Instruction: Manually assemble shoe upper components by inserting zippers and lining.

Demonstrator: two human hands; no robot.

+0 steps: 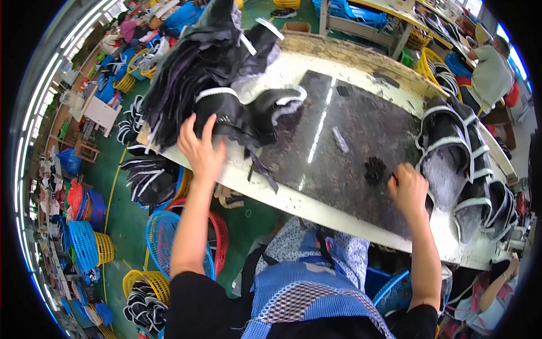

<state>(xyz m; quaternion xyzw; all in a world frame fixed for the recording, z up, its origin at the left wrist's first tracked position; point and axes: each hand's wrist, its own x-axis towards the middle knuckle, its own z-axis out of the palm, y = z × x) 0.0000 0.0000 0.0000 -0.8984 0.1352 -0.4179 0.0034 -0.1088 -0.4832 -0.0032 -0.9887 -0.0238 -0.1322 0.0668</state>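
L hand (202, 151) lies flat w/ fingers spread, its grip apart, pressing on a black shoe upper w/ white trim (240, 113) at the near-left edge of the table (293, 199). That upper sits at the foot of a big heap of black uppers (192, 62) piled over the table's left end, some hanging past the edge.

R hand (407, 189) is curled, grip together on a small brush handle; only a sliver of it shows, so what exactly it pinches is hard to tell. Black bristle head (375, 169) touches the dark glossy work slab (350, 135) just left of the knuckles. Right beside that hand, a row of finished uppers (457, 164), black w/ white edging & grey lining, overlaps along the table's right end.

Below the table: blue basket (164, 231), red basket (220, 229), yellow basket (148, 282) on a green floor (127, 214). Another person (490, 73) sits far right
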